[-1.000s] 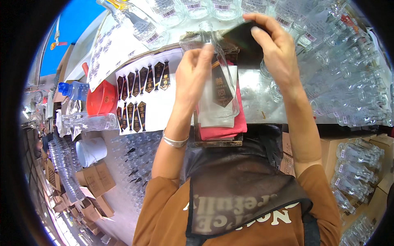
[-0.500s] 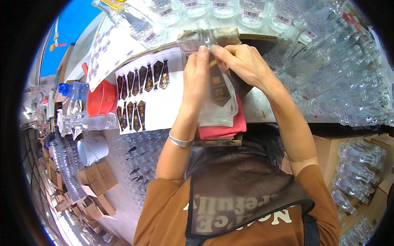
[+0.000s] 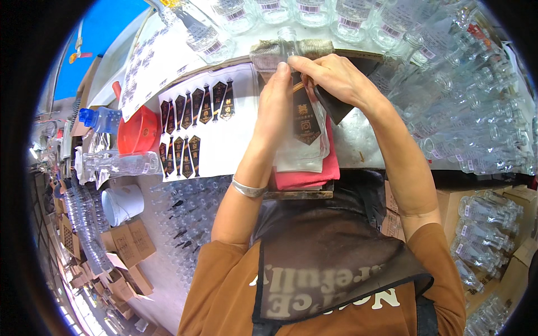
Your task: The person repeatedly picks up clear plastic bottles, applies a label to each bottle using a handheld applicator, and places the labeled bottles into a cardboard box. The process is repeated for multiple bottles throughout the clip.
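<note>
A clear glass bottle [image 3: 287, 38] lies before me, its neck pointing away over a rolled cloth [image 3: 316, 47]. A black tie-shaped decal [image 3: 306, 120] with gold marks is on its upper face. My left hand [image 3: 273, 103] is closed along the bottle's left side, slightly blurred, its thumb near the base of the neck. My right hand [image 3: 335, 77] is closed at the neck, thumb pressing there and other fingers curled on the right side. Beneath the bottle are white cloth or paper [image 3: 300, 164] and a folded red cloth [image 3: 305, 180].
A sheet of tie-shaped decals [image 3: 216, 145] lies left, beside a red bowl [image 3: 137, 131] and a blue-capped bottle [image 3: 101, 120]. Upright bottles [image 3: 350, 22] line the back; many lie stacked at right [image 3: 471, 112]. Cartons [image 3: 131, 243] and a white bucket [image 3: 122, 204] stand below left.
The whole view has shifted slightly. My left thumb has slid a little down from the neck, while my right thumb stays pressed there. The bottle and decal keep their pose.
</note>
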A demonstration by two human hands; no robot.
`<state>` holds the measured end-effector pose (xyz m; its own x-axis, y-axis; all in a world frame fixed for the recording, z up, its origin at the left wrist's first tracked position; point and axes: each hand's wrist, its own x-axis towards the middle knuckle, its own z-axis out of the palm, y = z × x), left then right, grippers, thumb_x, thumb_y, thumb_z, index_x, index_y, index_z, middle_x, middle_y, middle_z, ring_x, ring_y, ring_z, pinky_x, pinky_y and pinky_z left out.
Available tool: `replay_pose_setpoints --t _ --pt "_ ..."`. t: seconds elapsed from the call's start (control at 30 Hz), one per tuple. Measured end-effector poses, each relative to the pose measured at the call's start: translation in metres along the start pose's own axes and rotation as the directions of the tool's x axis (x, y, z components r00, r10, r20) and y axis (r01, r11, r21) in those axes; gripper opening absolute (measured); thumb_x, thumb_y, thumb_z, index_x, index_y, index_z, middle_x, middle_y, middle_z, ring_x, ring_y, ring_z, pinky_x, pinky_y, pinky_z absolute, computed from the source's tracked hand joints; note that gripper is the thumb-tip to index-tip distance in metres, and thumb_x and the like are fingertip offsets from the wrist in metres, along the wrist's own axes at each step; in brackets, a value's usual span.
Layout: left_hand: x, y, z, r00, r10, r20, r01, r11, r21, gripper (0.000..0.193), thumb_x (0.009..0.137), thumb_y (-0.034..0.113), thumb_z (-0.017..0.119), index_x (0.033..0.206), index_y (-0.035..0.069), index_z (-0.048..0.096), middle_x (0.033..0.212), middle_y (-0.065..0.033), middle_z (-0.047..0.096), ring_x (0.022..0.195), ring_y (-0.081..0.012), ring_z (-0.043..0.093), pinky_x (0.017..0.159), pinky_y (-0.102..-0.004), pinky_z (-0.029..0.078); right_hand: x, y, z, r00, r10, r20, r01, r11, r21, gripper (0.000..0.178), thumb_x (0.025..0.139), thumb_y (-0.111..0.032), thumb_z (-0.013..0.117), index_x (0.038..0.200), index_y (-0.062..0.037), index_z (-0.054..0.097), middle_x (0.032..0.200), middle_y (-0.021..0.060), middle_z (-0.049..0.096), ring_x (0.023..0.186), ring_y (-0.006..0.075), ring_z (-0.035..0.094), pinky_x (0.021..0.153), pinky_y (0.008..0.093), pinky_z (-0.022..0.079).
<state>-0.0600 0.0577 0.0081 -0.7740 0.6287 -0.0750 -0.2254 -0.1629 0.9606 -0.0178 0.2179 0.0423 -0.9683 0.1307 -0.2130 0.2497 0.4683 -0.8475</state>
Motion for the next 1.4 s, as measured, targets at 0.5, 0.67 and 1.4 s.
replay_pose_setpoints --t 0.5,0.67,1.4 --pt "-0.007 -0.001 -0.02 0.974 -0.148 -0.171 0.146 0.989 -0.022 0.073 0.104 0.06 0.037 0.135 -0.005 0.05 0.121 -0.0161 0.066 0.105 -0.0205 0.065 0.091 -0.0345 0.051 -0.04 -0.033 -0.008 0.768 -0.575 -0.282 0.518 0.817 -0.254 0.027 0.089 -0.005 0.063 0.115 -0.0001 0.065 0.101 0.012 0.068 0.094 0.0187 0.066 0.085 0.0308 0.052" --pt "-0.04 0.024 -0.018 0.969 -0.047 -0.242 0.058 0.997 0.04 0.073 0.105 0.055 0.041 0.138 -0.01 0.046 0.132 -0.0231 0.058 0.118 -0.0294 0.061 0.098 -0.0402 0.05 -0.013 -0.046 -0.008 0.459 -0.855 -0.243 0.607 0.501 -0.616 0.022 0.082 0.002 0.062 0.104 -0.0005 0.064 0.096 0.0167 0.067 0.088 0.0327 0.064 0.079 0.0395 0.053" --pt "-0.11 0.008 -0.011 0.902 0.311 0.299 -0.423 0.501 0.755 0.094 0.073 0.005 0.073 0.155 0.0 0.028 0.159 -0.0313 0.025 0.147 -0.0446 0.029 0.119 -0.0468 0.028 -0.082 0.002 0.005 0.707 -0.62 -0.34 0.595 0.782 -0.186 0.018 0.088 -0.004 0.068 0.106 -0.001 0.07 0.098 0.0128 0.072 0.087 0.0215 0.07 0.078 0.031 0.055"
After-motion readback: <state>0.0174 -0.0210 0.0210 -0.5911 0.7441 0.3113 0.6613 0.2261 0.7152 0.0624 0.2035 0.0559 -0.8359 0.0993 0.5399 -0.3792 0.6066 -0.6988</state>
